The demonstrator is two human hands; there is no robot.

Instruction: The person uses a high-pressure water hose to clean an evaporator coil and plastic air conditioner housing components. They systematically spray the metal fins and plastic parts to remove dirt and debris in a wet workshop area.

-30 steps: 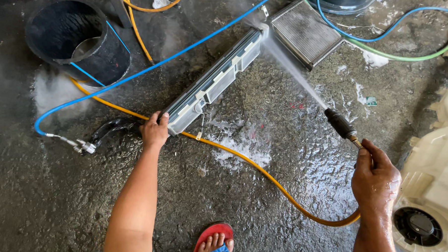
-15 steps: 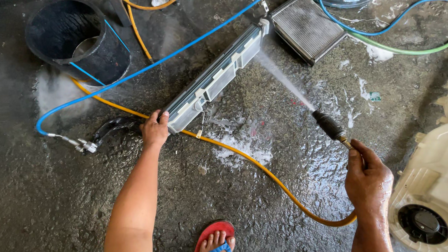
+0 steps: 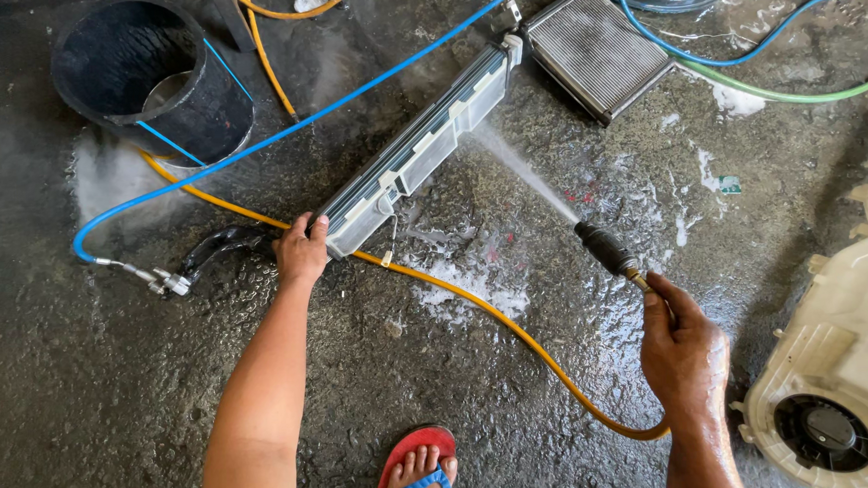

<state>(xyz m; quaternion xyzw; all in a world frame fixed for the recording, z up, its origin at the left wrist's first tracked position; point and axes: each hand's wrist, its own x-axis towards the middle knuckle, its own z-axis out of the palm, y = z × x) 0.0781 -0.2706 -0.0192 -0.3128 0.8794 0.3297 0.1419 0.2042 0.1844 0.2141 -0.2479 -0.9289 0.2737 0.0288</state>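
A long grey-white plastic vent housing (image 3: 419, 148) lies diagonally on the wet concrete floor. My left hand (image 3: 301, 251) grips its near end. My right hand (image 3: 686, 349) holds a black pressure-washer nozzle (image 3: 605, 249) fed by an orange hose (image 3: 475, 305). A fan of water spray (image 3: 523, 174) leaves the nozzle and hits the far half of the housing. White foam lies on the floor below the housing.
A black bucket (image 3: 154, 76) stands at top left. A finned radiator core (image 3: 595, 48) lies at the top. A blue hose (image 3: 257, 144) and a green hose (image 3: 794, 95) cross the floor. A white blower casing (image 3: 833, 374) sits at the right. My sandalled foot (image 3: 415, 466) is at the bottom.
The nozzle and my right hand have moved left and nearer the housing. The spray has shifted from the housing's far tip down along its far half. My left hand stays put.
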